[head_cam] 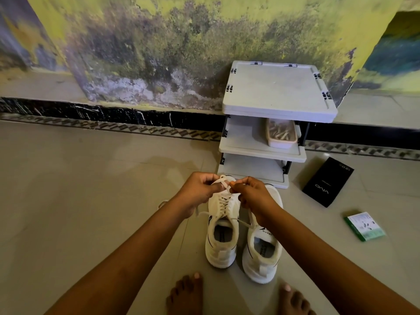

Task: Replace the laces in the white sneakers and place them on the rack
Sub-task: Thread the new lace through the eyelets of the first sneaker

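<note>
Lacing stage here: my left hand (200, 189) and right hand (252, 196) both pinch the lace (225, 184) over the left sneaker (223, 223), mid-frame on the floor beside its mate (263, 251). Next I'd guess careful threading through the eyelets; the rack (277, 92), upper right, waits.

Under the hands (223, 192), the white sneakers (241, 237) carry thin black stripes on their sides and white laces (223, 202). Just beyond the hands, the rack (278, 103) is pale grey with black clips. Right of the hands lie a black box (327, 181) with white lettering and a green-and-white packet (363, 226). The floor (91, 178) is beige tile; the wall (181, 42) beyond is mottled yellow, green and grey.
</note>
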Available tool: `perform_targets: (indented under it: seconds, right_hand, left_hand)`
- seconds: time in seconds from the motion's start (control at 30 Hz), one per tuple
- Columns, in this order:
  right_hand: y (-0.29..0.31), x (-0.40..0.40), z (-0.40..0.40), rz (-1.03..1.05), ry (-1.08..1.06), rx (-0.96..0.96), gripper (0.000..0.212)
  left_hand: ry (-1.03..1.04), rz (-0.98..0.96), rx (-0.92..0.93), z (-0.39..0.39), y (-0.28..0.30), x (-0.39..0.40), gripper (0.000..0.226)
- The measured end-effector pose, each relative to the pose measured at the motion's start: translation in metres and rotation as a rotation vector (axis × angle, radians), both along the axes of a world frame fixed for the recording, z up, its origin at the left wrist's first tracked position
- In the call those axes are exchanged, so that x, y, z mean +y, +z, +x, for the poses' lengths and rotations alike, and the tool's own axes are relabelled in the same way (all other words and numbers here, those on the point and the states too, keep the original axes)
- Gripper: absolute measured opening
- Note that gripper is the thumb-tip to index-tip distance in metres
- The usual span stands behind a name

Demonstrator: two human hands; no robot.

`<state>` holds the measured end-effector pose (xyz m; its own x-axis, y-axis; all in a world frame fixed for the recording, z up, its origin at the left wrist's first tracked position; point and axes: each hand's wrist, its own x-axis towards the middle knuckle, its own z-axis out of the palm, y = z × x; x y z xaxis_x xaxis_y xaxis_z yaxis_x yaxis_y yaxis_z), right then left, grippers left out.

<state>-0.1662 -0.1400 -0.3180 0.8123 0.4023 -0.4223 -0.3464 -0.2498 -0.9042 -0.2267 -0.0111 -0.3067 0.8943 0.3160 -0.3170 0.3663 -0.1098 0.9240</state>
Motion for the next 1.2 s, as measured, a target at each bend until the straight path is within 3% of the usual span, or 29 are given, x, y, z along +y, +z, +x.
perform_targets:
  seconds: [0.13, 0.33, 0.43, 0.57, 0.63, 0.7, 0.77, 0.83, 0.9, 0.97, 1.1, 1.2]
  right_hand:
    - [0.000, 0.001, -0.004, -0.003, 0.022, 0.032, 0.009]
    - [0.002, 0.002, -0.011, 0.088, 0.009, 0.088, 0.013]
    - [0.006, -0.001, -0.005, 0.294, -0.065, 0.157, 0.013]
    - [0.020, -0.016, 0.008, 0.831, -0.216, 0.360, 0.028]
    - [0.023, -0.015, 0.011, 0.824, -0.233, 0.386, 0.032]
    - [0.021, -0.012, 0.011, 0.515, -0.122, 0.250, 0.027]
    - [0.004, -0.017, 0.014, -0.067, 0.155, -0.212, 0.017]
    - [-0.018, -0.029, 0.021, -0.596, 0.516, -0.657, 0.026]
    - [-0.032, -0.043, 0.025, -0.889, 0.720, -0.749, 0.035]
    - [-0.038, -0.055, 0.025, -0.950, 0.713, -0.694, 0.030]
    - [-0.043, -0.073, 0.041, -0.978, 0.446, -0.615, 0.027]
    - [-0.047, -0.076, 0.048, -1.109, 0.458, -0.525, 0.022]
  left_hand:
    - [0.150, 0.141, -0.114, -0.002, -0.004, -0.001, 0.018]
    - [0.159, 0.123, -0.230, -0.007, -0.004, -0.002, 0.011]
    - [0.251, -0.060, -0.208, -0.009, 0.002, 0.004, 0.016]
    - [0.493, -0.653, -0.356, -0.009, 0.013, 0.024, 0.025]
    - [0.507, -0.769, -0.415, -0.008, 0.014, 0.031, 0.027]
    - [0.438, -0.620, -0.375, -0.009, 0.009, 0.030, 0.026]
    - [0.267, -0.154, -0.303, -0.013, -0.005, 0.034, 0.022]
    - [0.041, 0.373, -0.232, -0.020, -0.023, 0.045, 0.024]
    - [-0.225, 0.800, -0.032, -0.026, -0.038, 0.056, 0.034]
    - [-0.424, 1.113, 0.152, -0.032, -0.047, 0.060, 0.028]
    - [-0.349, 1.188, 0.253, -0.035, -0.061, 0.073, 0.019]
    - [-0.269, 1.147, 0.399, -0.034, -0.071, 0.082, 0.019]
